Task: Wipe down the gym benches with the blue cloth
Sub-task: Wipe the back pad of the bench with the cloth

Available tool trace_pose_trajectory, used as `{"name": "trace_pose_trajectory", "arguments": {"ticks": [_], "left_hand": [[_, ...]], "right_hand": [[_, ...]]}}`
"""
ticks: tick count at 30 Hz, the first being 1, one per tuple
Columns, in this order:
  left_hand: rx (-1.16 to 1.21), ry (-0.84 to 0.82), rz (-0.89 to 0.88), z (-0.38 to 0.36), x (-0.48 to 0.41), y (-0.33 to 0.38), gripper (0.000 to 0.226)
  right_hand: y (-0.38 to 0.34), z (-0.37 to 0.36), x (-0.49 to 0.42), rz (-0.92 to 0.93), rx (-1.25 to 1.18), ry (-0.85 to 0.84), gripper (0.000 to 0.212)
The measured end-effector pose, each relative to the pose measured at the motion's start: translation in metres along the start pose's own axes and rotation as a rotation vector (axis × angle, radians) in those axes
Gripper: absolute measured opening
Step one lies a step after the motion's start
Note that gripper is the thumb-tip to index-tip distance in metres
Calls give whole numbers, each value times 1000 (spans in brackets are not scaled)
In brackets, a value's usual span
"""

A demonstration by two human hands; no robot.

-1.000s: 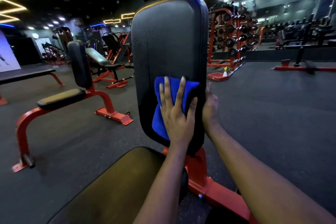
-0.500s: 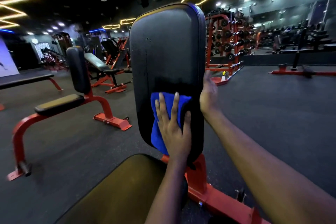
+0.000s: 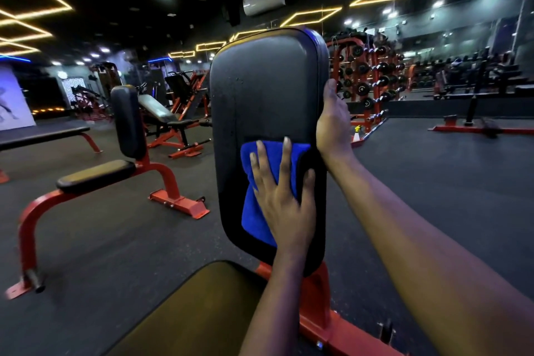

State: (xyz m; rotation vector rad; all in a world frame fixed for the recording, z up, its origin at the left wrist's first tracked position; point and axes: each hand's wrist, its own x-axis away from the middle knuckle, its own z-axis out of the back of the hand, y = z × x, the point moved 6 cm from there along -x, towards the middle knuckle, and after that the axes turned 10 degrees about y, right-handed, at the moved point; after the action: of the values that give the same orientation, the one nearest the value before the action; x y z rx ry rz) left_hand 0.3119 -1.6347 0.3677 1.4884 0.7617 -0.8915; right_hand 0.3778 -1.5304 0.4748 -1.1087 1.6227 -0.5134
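The upright black backrest (image 3: pixel 260 89) of a red-framed gym bench stands right in front of me. A folded blue cloth (image 3: pixel 254 205) lies flat against its lower half. My left hand (image 3: pixel 280 199) presses on the cloth with straight, spread fingers. My right hand (image 3: pixel 332 124) grips the pad's right edge higher up, its fingers hidden behind the pad. The bench's seat pad (image 3: pixel 202 312) fills the bottom of the view, below my left forearm.
A second red bench (image 3: pixel 95 176) with an upright pad stands to the left, a flat bench (image 3: pixel 43 136) beyond it. A dumbbell rack (image 3: pixel 367 81) and a spray bottle (image 3: pixel 357 131) are behind on the right. Dark rubber floor lies open between them.
My right hand has slid up the backrest's right edge. My left hand and the cloth dipped lower, then came up a little. The view has tilted upward.
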Motion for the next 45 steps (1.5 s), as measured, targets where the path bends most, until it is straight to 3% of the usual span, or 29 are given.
{"name": "trace_pose_trajectory", "arguments": {"ticks": [4, 8, 13, 18, 25, 29, 33, 39, 42, 45], "left_hand": [[23, -47, -26, 5, 8, -18, 55], [41, 25, 8, 9, -11, -41, 52], [68, 157, 427, 14, -4, -80, 51], [77, 101, 228, 19, 10, -82, 53], [36, 180, 443, 20, 10, -112, 57], [34, 122, 417, 26, 35, -125, 60], [50, 198, 628, 30, 3, -169, 66], [4, 193, 598, 34, 51, -147, 57], [-1, 222, 595, 31, 7, -149, 48], [25, 202, 417, 23, -48, -127, 52]], "right_hand": [[3, -2, 1, -7, 13, 9, 48], [-1, 2, 4, 12, 35, 33, 47], [-5, 1, 10, 15, 28, 26, 48], [-2, 3, 7, 33, 46, 40, 48], [2, -1, 7, 11, 0, 60, 54], [4, 2, 8, 35, 1, 72, 52], [3, 3, 9, 37, 3, 96, 51], [5, 4, 10, 38, -9, 118, 60], [6, 4, 10, 41, -17, 125, 62], [6, 3, 10, 23, 1, 113, 55]]}}
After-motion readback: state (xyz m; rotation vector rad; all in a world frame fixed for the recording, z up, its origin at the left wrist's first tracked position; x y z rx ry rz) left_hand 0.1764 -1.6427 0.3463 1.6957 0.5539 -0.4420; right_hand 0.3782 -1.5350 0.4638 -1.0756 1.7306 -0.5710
